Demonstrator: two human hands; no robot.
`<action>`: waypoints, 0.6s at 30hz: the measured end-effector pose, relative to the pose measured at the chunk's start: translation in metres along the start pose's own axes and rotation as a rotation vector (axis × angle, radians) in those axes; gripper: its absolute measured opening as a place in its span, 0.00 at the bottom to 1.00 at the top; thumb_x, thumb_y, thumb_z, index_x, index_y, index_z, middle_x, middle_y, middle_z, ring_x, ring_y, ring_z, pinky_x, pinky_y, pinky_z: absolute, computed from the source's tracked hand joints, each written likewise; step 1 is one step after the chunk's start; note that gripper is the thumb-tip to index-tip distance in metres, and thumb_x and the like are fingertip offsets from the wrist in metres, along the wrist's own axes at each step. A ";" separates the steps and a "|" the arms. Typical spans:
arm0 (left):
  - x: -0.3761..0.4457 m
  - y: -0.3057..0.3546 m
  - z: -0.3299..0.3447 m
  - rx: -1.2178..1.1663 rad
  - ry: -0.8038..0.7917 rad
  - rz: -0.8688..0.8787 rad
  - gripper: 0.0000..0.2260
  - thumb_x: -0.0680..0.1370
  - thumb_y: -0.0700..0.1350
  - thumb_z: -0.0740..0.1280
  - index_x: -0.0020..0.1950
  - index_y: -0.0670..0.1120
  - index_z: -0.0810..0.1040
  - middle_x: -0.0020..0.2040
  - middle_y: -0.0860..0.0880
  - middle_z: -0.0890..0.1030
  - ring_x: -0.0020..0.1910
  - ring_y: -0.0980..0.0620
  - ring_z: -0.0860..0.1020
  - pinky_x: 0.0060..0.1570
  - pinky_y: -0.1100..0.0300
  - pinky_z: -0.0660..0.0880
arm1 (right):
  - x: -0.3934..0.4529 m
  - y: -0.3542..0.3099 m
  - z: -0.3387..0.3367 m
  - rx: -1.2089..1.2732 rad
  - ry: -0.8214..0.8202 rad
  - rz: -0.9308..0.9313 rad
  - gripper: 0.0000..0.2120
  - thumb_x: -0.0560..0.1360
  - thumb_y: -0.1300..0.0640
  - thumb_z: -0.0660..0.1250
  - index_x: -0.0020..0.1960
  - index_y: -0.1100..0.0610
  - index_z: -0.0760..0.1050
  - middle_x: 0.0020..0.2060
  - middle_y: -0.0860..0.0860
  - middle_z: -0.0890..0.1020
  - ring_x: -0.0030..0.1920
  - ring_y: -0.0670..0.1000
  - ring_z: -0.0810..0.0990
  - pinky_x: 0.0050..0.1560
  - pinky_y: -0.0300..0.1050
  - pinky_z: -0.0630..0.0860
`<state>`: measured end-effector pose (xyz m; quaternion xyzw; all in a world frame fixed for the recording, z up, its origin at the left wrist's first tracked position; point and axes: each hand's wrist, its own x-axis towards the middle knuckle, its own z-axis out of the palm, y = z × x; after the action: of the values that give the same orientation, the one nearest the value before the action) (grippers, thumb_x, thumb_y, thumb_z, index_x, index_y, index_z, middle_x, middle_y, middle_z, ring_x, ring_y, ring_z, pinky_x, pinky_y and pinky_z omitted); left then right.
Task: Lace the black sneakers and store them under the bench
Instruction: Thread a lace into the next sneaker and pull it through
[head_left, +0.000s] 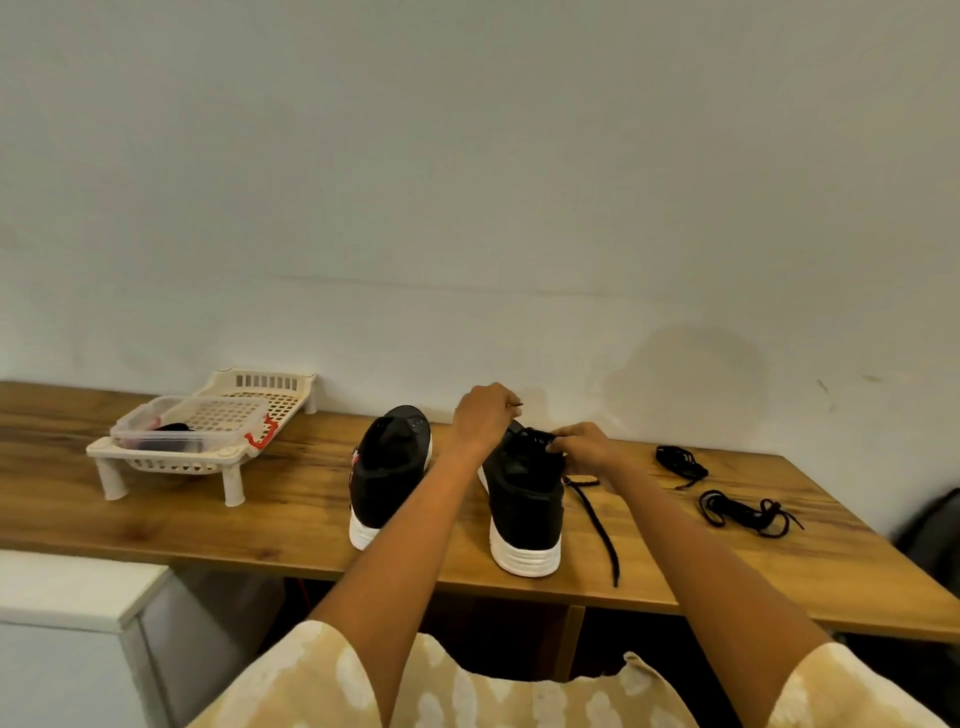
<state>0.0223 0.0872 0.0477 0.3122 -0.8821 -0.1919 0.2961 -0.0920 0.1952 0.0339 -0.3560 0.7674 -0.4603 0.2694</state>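
Observation:
Two black sneakers with white soles stand on the wooden bench (208, 525), heels toward me. The left sneaker (387, 475) stands untouched. Over the right sneaker (524, 499), my left hand (483, 418) pinches the tip of a black lace and holds it raised above the eyelets. My right hand (582, 444) grips the shoe's top at the eyelets on its right side. The lace's other end (597, 519) trails off the shoe's right side across the bench toward the front edge.
A cream plastic rack (228, 457) with a clear lidded box (189, 423) stands at the left. Two loose black laces (680, 465) (743, 512) lie at the right. A white cabinet (67, 597) is at lower left, and a dark bag (935, 535) at far right.

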 end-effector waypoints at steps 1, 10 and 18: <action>-0.001 0.002 0.003 -0.056 -0.052 -0.031 0.12 0.77 0.40 0.67 0.59 0.42 0.80 0.56 0.44 0.82 0.56 0.46 0.79 0.58 0.55 0.73 | -0.001 0.001 -0.001 0.042 -0.013 0.011 0.12 0.76 0.71 0.59 0.58 0.72 0.74 0.44 0.60 0.76 0.39 0.53 0.76 0.36 0.41 0.75; -0.006 0.007 0.044 -0.153 -0.019 -0.137 0.04 0.73 0.41 0.72 0.45 0.42 0.85 0.46 0.45 0.85 0.47 0.48 0.82 0.46 0.60 0.75 | 0.000 0.005 -0.007 0.138 -0.075 0.024 0.10 0.76 0.69 0.60 0.54 0.68 0.77 0.42 0.58 0.80 0.40 0.52 0.80 0.35 0.38 0.78; -0.003 -0.001 0.048 -0.109 0.000 -0.106 0.04 0.74 0.43 0.70 0.44 0.46 0.85 0.46 0.48 0.85 0.47 0.50 0.81 0.45 0.58 0.77 | 0.004 0.007 -0.007 0.122 -0.080 0.013 0.08 0.76 0.66 0.63 0.52 0.67 0.79 0.40 0.58 0.81 0.37 0.51 0.81 0.31 0.37 0.76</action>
<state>-0.0061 0.0963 0.0096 0.3419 -0.8525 -0.2550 0.3021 -0.1022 0.1978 0.0301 -0.3520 0.7287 -0.4900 0.3240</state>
